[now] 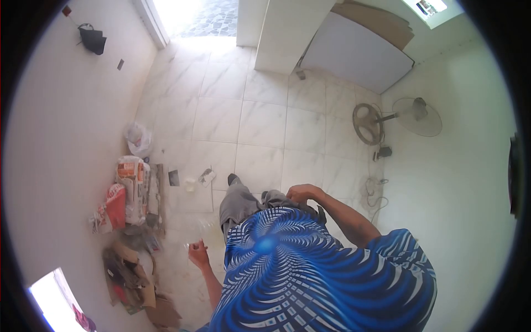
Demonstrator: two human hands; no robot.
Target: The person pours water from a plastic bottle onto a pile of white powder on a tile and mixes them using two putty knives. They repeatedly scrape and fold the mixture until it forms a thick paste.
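My left hand [198, 254] is low at my left side, its fingers curled together and the thumb pointing up. A small pale bit shows at its fingertips, too faint to name. Just beyond that hand, a faint see-through shape [207, 227] overlaps the floor tiles. Against the upper leg of my grey trousers [239, 203] rests my right hand [301, 193], closed, with its fingertips hidden against the cloth. My blue patterned shirt [276, 260] fills the lower middle of the view.
Along the left wall lie printed sacks [133, 182], a white plastic bag [138, 138] and cardboard scraps [146, 276]. A fan [368, 123] lies by the right wall near a loose cable [379, 199]. Large boards [354, 52] lean at the back beside a doorway [204, 19].
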